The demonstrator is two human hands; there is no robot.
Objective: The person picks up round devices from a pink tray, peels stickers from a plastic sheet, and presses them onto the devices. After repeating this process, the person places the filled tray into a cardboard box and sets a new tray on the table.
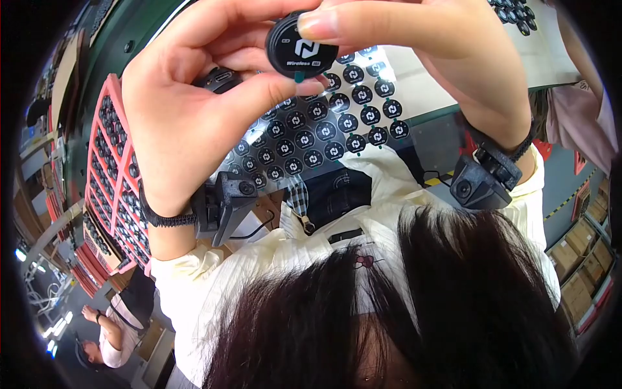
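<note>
My left hand [172, 126] grips a round black disc-shaped device [282, 55] between thumb and fingers at the top of the view. White printing marks its face, and a small green tab sticks out at its lower edge. From the right, my right hand [421, 32] meets it, with the thumb pressed on the upper part of the face; its other fingers are partly hidden behind. A second black device [222, 80] with a small port is tucked in my left palm. Below both hands lies a clear sheet of round black stickers [316, 133], several rows with green tabs.
A pink divided tray [110, 162] full of round black pieces stands at the left. More round black pieces [516, 13] lie on the table at the upper right. Black camera units [227, 201] are strapped to both wrists. Another person [115, 330] is at the lower left; cardboard boxes [580, 249] sit at right.
</note>
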